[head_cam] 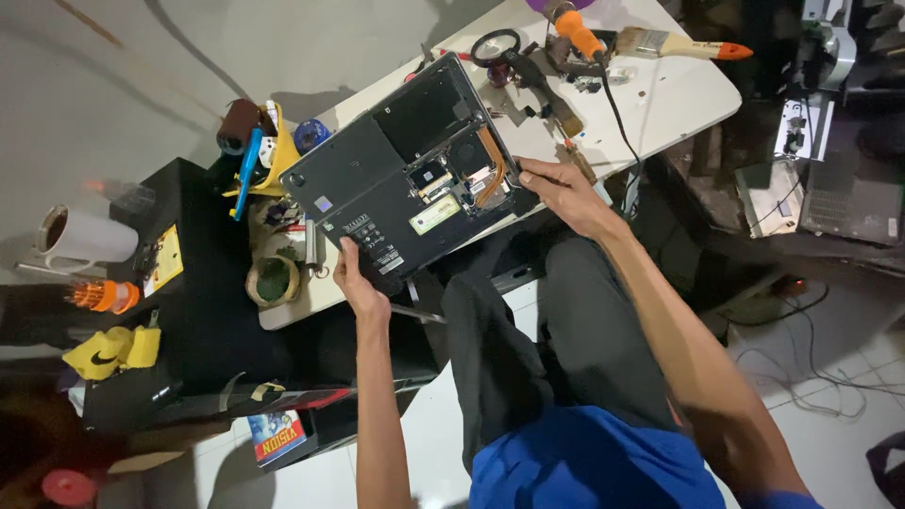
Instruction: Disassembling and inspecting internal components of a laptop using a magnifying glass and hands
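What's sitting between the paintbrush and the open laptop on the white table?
In the head view, between the paintbrush and the laptop lie an orange-handled tool with its black cord, a black ring-shaped part and small loose dark pieces.

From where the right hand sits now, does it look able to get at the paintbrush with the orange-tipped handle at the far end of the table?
Probably yes. The right hand grips the laptop edge; it would need to let go, and the paintbrush lies uncovered on the white table beyond.

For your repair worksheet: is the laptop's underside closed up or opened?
Opened. The laptop, bottom up between the left hand and right hand, shows its fan, copper pipe and boards uncovered.
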